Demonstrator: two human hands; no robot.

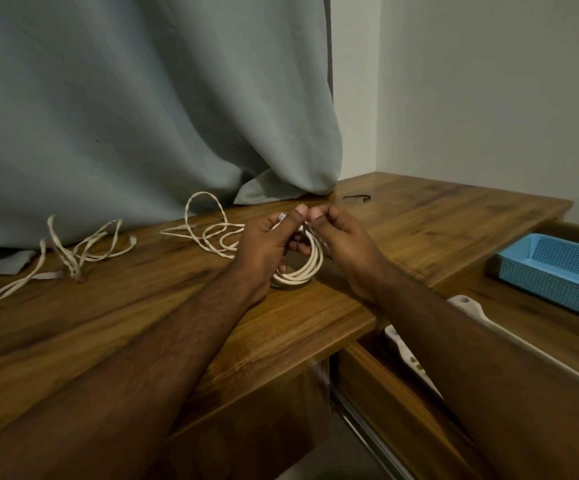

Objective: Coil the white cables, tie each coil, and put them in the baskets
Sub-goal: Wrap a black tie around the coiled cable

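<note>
While both hands work over the near tabletop (142,306), the left hand (267,244) grips the coil (307,268) and the right hand's (340,233) fingers (316,213) pinch a dark tie (tying step, I judge); next, cinch it, then reach the blue basket (555,271). Two loose cables (69,251) lie beyond.

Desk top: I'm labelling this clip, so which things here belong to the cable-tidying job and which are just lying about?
Job:
coiled cable, gripped by both hands (left hand, right hand)
loose cable
far-left cable
black tie
blue basket

Lying about:
curtain
white tray
open drawer
</note>
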